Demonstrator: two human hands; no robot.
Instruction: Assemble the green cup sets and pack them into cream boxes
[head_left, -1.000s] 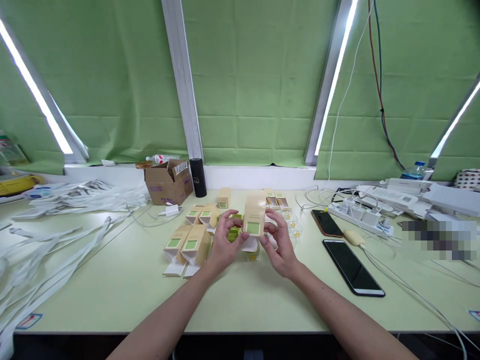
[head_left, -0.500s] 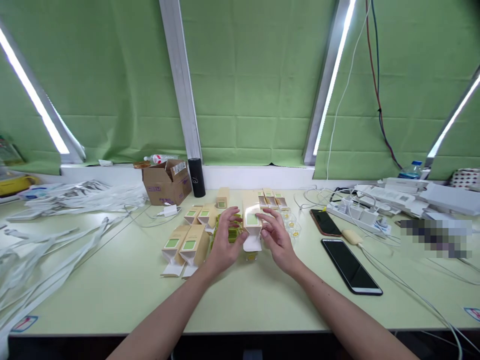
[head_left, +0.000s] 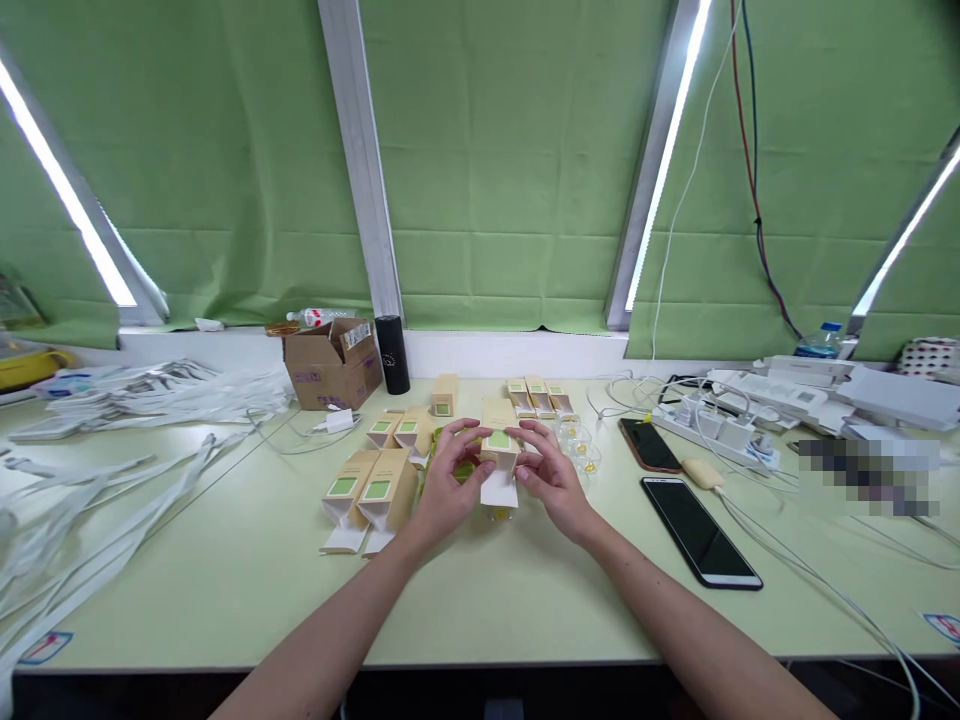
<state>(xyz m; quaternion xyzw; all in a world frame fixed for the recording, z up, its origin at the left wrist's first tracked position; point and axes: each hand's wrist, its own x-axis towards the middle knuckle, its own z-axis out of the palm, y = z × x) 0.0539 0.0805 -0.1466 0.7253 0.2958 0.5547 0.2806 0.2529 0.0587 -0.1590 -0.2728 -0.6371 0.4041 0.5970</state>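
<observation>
Between my two hands is a small tan paper box (head_left: 499, 462) with a green square on its face and a white flap hanging open toward me. My left hand (head_left: 451, 482) grips its left side, thumb by the flap and fingers over the top. On the right side, my right hand (head_left: 553, 478) holds it the same way. A clear piece with a yellow centre (head_left: 500, 513) shows under the flap. Green items (head_left: 444, 445) lie partly hidden behind my left hand. Clear round pieces with yellow centres (head_left: 581, 450) sit beyond my right hand.
Several more tan boxes (head_left: 390, 488) stand to the left, others (head_left: 536, 397) at the back. Two phones (head_left: 701, 532), a power strip (head_left: 712, 430) and cables lie right. White straps (head_left: 150, 480) cover the left side. A cardboard box (head_left: 334, 370) and black cylinder (head_left: 393, 355) stand behind.
The held box has tipped, its top leaning away, so less of its long face shows and the flap shows more. My fingers have closed in over its upper edge.
</observation>
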